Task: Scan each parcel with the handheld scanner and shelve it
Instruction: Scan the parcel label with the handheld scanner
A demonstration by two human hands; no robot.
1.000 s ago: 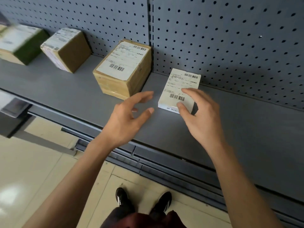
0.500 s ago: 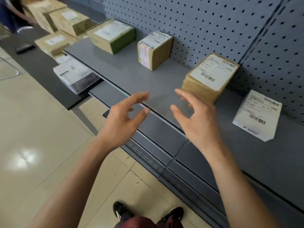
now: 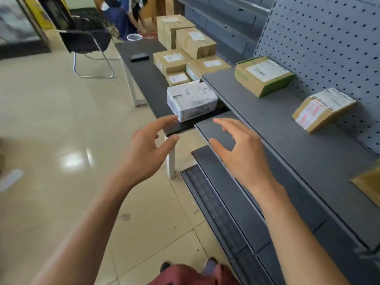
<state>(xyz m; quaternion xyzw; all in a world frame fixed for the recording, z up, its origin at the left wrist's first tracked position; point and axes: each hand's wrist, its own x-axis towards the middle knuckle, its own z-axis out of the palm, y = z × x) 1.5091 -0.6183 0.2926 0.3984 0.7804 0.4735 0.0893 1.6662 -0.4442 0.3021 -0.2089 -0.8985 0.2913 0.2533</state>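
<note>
**Hands empty, turned toward the next parcel**

Left hand (image 3: 151,148) and right hand (image 3: 244,153) both spread open, holding nothing, swung away from the shelf (image 3: 267,128) since a second ago. Just ahead on the dark table (image 3: 148,79): white parcel (image 3: 192,102), likely next. Beyond it, handheld scanner (image 3: 139,57), untouched.

Both forearms are bare from the lower frame edge up to the wrists, with no sleeve, watch, ring or glove visible on the left hand (image 3: 147,153) or the right hand (image 3: 244,155). At the bottom centre of the frame, a dark red garment (image 3: 191,275) covers the legs. Just above it, the toes of two dark shoes (image 3: 165,266) show against the floor, blurred.
</note>
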